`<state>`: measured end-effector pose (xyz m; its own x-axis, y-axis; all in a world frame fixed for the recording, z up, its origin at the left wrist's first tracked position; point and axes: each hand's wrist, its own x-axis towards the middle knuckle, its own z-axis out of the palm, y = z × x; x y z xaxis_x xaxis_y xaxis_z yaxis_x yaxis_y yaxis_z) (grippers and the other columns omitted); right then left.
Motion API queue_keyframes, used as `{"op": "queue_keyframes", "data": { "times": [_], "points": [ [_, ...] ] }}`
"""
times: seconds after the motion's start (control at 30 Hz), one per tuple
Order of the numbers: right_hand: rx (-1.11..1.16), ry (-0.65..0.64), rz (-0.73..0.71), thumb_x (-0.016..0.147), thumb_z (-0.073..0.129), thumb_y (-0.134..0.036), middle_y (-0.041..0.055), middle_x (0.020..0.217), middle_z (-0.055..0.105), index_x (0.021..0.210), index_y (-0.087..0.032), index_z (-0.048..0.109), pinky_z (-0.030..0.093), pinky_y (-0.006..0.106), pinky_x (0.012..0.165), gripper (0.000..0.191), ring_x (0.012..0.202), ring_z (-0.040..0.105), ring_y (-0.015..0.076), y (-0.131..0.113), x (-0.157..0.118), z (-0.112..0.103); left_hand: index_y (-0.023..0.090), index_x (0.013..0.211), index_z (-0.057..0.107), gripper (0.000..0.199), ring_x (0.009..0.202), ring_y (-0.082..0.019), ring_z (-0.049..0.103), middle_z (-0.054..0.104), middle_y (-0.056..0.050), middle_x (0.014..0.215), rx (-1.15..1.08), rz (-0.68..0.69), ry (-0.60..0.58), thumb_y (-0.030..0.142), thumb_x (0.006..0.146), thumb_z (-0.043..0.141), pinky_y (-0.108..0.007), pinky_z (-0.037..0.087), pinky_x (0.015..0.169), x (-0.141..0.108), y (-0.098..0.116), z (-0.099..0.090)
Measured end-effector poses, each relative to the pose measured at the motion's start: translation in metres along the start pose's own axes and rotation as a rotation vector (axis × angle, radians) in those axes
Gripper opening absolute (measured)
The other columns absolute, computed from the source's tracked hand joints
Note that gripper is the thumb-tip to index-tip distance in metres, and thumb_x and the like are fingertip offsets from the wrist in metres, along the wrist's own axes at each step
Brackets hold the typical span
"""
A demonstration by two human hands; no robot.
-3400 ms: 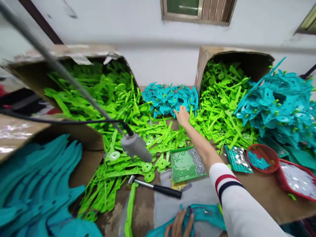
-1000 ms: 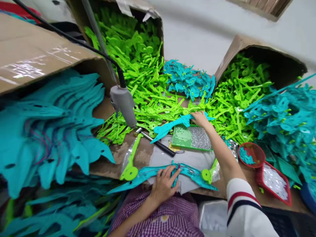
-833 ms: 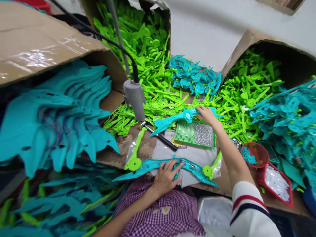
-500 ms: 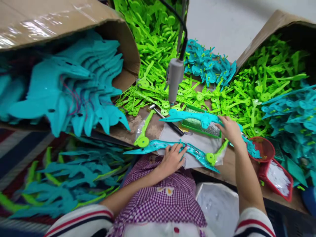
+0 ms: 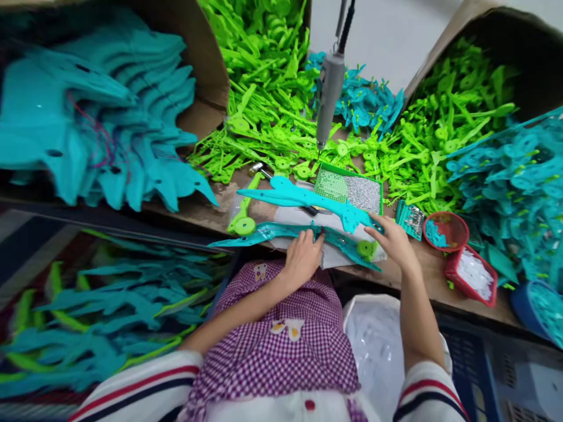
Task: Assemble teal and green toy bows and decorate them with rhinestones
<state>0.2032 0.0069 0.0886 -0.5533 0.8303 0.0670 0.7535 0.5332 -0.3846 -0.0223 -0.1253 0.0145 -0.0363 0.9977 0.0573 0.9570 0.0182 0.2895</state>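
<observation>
A long turquoise plastic shell half (image 5: 250,238) lies hollow side up on a white cloth (image 5: 336,256), with small fittings inside. My left hand (image 5: 303,258) is closed at its middle, fingertips pressed on dark parts inside the shell; exactly what they pinch is hidden. Above it, my right hand (image 5: 393,241) grips the right end of a second turquoise shell half (image 5: 299,197), outer face up. Lime-green arms with round discs sit at the lower shell's left (image 5: 244,225) and right (image 5: 366,250).
A grey electric screwdriver (image 5: 331,88) hangs over the bench. Behind the shells are a green tray (image 5: 382,205) of screws and a hammer (image 5: 255,169). Lime-green parts (image 5: 264,135) heap at the back. Cartons flank them. Red containers (image 5: 457,293) stand right; turquoise shells (image 5: 97,76) fill the left carton.
The upper shell half has come left and nearer the lower one, carried by my right hand. My left hand's fingers have bent in from lying flatter. The view has shifted.
</observation>
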Motion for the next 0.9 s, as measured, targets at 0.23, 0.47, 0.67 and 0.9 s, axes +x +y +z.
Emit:
{"op": "queue_keyframes", "data": {
  "times": [0.23, 0.47, 0.67, 0.9],
  "points": [
    [0.089, -0.055, -0.057, 0.096, 0.051, -0.053, 0.0093, 0.133, 0.065, 0.141, -0.028, 0.055, 0.05, 0.044, 0.098, 0.051, 0.116, 0.064, 0.0289, -0.01, -0.013, 0.019, 0.022, 0.148, 0.046, 0.048, 0.106, -0.029, 0.051, 0.054, -0.014, 0.111, 0.026, -0.042, 0.026, 0.032, 0.1, 0.043, -0.038, 0.046, 0.083, -0.007, 0.004, 0.014],
    [0.003, -0.129, -0.093, 0.096, 0.05, -0.053, 0.0102, 0.124, 0.069, 0.138, -0.027, 0.058, 0.051, 0.041, 0.09, 0.05, 0.107, 0.066, 0.0291, -0.03, -0.003, 0.033, 0.019, 0.129, 0.061, 0.035, 0.105, -0.028, 0.053, 0.057, -0.015, 0.114, 0.025, -0.058, 0.041, 0.022, 0.1, 0.041, -0.039, 0.046, 0.085, -0.009, 0.009, 0.02],
    [-0.11, -0.164, -0.121, 0.097, 0.047, -0.054, 0.0097, 0.122, 0.069, 0.137, -0.027, 0.058, 0.05, 0.037, 0.084, 0.049, 0.105, 0.067, 0.0285, -0.043, 0.004, 0.038, 0.016, 0.115, 0.066, 0.029, 0.104, -0.029, 0.053, 0.058, -0.016, 0.11, 0.002, -0.08, 0.066, 0.018, 0.098, 0.042, -0.04, 0.046, 0.085, -0.01, 0.011, 0.018],
    [-0.201, -0.14, -0.099, 0.095, 0.054, -0.052, 0.0093, 0.122, 0.069, 0.136, -0.028, 0.06, 0.048, 0.033, 0.078, 0.048, 0.1, 0.069, 0.0282, -0.044, 0.006, 0.037, 0.01, 0.105, 0.068, 0.026, 0.102, -0.029, 0.054, 0.061, -0.018, 0.102, -0.019, -0.1, 0.064, 0.018, 0.097, 0.044, -0.042, 0.043, 0.086, -0.011, 0.014, 0.019]
  ]
}}
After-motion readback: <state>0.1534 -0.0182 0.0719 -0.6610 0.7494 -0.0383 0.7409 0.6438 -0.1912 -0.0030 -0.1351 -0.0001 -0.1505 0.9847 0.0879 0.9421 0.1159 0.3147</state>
